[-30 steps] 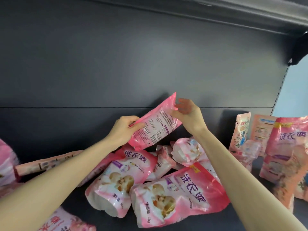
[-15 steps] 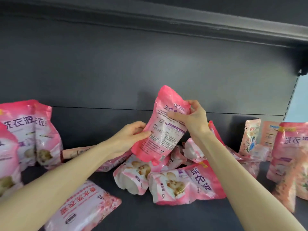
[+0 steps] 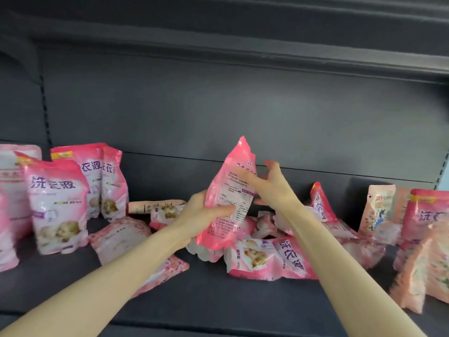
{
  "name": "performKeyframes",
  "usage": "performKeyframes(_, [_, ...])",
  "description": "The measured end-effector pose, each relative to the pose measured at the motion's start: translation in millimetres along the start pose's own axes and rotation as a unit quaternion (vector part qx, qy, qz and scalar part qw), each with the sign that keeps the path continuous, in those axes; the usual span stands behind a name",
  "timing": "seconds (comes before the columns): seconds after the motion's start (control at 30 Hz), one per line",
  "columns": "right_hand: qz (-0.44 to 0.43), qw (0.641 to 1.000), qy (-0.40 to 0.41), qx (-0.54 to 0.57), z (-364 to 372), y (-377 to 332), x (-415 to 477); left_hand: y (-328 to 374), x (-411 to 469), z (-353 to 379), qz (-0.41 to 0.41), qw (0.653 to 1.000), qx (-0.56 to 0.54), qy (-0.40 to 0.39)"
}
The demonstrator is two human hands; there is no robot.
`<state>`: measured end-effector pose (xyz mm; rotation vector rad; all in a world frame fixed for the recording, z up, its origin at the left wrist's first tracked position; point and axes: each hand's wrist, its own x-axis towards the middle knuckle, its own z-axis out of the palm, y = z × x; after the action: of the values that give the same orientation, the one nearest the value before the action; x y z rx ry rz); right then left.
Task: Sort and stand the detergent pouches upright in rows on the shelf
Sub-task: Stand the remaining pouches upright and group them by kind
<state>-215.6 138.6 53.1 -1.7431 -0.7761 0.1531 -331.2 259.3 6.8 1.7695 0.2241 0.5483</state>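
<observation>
Roughly begun: our left hand [image 3: 204, 212] clasps one pouch [image 3: 230, 198], right hand [image 3: 272, 188] loosening; standing row [image 3: 80, 188] left, heap [image 3: 274, 254] unsorted.

The standing pouch [image 3: 58, 205] far left of the fingers is showing "洗衣液" in purple. The lying pouch [image 3: 272, 259] just below the fingers is showing the same characters. The held pouch's [image 3: 230, 198] print is blurring, unreadable.
</observation>
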Motion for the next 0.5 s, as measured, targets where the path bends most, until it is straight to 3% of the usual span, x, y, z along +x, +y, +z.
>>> performKeyframes(0.1, [0.053, 0.994, -0.094, 0.019, 14.3, -8.1, -18.3, -3.8, -8.8, 3.8, 0.047, 0.986, 0.142, 0.074])
performKeyframes(0.23, [0.054, 0.993, -0.062, 0.085, 29.1, -13.3, -17.5, -3.8, -20.6, 9.8, 0.075, 0.96, 0.26, 0.078])
performKeyframes(0.4, [0.017, 0.978, -0.009, 0.206, 31.7, -10.1, -6.2, -7.7, -20.0, -19.3, 0.078, 0.979, 0.187, -0.007])
performKeyframes(0.5, [0.025, 0.946, -0.043, 0.319, 32.3, -13.1, -4.0, -6.7, -12.8, -41.2, 0.044, 0.989, 0.144, 0.009])
